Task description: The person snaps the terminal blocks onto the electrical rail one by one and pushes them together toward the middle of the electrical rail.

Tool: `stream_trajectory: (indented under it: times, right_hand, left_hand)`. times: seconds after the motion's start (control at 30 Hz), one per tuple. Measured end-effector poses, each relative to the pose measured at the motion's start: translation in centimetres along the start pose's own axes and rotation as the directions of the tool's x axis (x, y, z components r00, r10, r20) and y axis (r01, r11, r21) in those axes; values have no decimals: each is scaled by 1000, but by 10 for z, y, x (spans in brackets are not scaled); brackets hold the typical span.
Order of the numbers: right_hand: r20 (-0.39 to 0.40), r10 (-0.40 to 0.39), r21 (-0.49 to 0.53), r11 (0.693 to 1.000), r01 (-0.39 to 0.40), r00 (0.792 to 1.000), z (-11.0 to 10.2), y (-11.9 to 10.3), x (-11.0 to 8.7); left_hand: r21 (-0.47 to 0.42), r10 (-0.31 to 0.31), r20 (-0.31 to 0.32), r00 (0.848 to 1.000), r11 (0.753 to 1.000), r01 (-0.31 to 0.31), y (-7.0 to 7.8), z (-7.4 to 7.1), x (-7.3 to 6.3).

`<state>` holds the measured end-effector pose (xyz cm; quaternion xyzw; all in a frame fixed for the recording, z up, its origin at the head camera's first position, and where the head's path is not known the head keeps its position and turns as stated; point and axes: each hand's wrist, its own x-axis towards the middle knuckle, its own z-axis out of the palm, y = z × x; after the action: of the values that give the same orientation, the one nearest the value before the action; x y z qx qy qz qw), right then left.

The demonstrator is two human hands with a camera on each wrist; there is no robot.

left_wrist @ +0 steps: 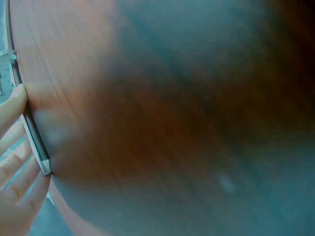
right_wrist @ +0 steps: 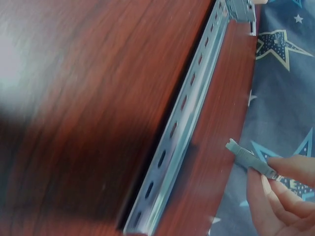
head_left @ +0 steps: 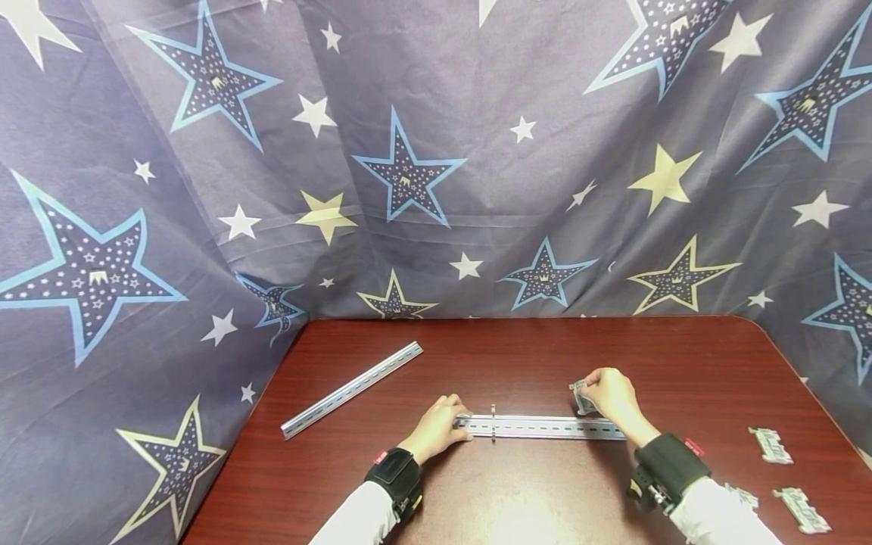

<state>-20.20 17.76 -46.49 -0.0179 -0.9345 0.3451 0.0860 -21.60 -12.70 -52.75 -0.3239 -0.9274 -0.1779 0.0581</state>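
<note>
Pinching a clip [right_wrist: 251, 160] in the right hand [head_left: 612, 395] just beyond the rail [head_left: 538, 427] and gripping the rail's left end with the left hand [head_left: 438, 428], could skid or twist it on the table [head_left: 490, 359] by pressing far from that lone hold.

Makeshift assembly station, room type unclear: I'm at a wood-grain table [head_left: 518, 356], star-print curtain [head_left: 436, 91] behind it, DIN rails [head_left: 354, 389] and terminal blocks [head_left: 773, 445] on it.

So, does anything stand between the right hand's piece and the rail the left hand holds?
Nothing visible stands between the piece in the right hand and the rail in the left hand. The small part on it sits off to one side, near the left hand.
</note>
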Motion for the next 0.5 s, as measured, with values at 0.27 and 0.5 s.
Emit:
stream_trajectory:
  times: [0.27, 0.5]
  right_hand:
    - [18, 16, 31, 999, -16, 1000, 13, -15, -4]
    - [28, 44, 61, 997, -46, 999, 26, -24, -7]
  left_hand:
    - [3, 5, -3, 1000, 1000, -5, -1, 1, 0]
    - [4, 10, -5, 1000, 1000, -10, -1, 0, 0]
